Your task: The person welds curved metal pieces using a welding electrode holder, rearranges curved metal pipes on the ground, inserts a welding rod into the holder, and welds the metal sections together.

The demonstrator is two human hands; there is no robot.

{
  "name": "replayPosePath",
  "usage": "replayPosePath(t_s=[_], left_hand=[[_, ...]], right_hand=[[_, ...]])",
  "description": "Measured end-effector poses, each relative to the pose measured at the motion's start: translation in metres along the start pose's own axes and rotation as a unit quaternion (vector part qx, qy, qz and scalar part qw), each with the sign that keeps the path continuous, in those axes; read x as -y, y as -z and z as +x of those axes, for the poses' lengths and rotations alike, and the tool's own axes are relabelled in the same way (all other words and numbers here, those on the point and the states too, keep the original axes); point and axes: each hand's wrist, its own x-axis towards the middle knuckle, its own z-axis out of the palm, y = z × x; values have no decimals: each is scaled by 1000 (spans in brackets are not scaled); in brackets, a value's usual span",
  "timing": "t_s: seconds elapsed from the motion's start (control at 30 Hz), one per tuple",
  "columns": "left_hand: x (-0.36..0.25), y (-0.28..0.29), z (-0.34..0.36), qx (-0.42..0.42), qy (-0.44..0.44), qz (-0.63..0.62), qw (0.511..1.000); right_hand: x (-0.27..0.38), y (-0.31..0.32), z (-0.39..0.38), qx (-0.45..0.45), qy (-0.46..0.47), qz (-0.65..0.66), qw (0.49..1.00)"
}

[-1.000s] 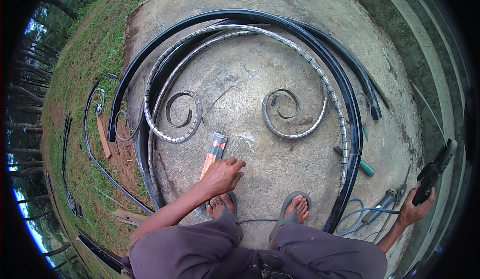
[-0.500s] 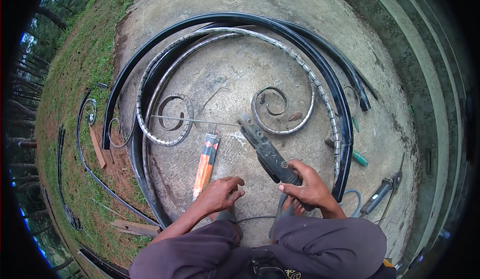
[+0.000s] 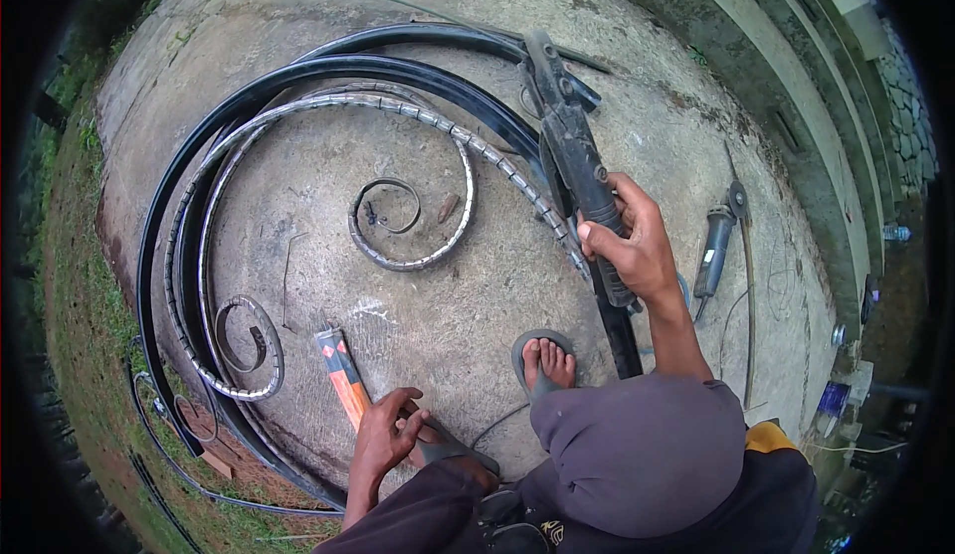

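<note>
My right hand grips a black clamp-like electrode holder, raised over the right part of the metal rings, with a thin rod sticking out toward the upper left. My left hand is low near the centre, fingers loosely bent and apart, beside the lower end of an orange-and-black packet; whether it touches this is unclear. Large black curved tubes and notched silvery bars form arcs on the concrete, with silvery scrolls inside them.
An angle grinder lies right of my right hand, by a long bar and a cable. Concrete steps run along the right. Grass borders the slab at left, with more curved pieces and wood. My sandalled feet are below.
My right hand has swung the holder from the right side inward, then up and forward. My left hand has moved slightly, staying near the packet. The view has turned toward the right.
</note>
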Motion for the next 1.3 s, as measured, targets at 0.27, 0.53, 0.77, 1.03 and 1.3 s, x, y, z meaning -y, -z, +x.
replayPosePath(t_s=[0.27,0.53,0.77,1.03,1.3], left_hand=[[3,13,-4,-61,-16,36,997],[-22,80,-33,-13,-5,187,982],[-162,147,88,-11,-241,442,864],[-240,137,303,-67,-332,586,736],[-234,137,378,4,-355,538,765]], right_hand=[[-98,83,30,-178,-123,-1,976],[-172,126,35,-222,-213,62,950],[-205,176,21,-268,-244,-10,932],[-194,167,8,-237,-243,-448,827],[-122,95,0,-9,-130,-210,969]])
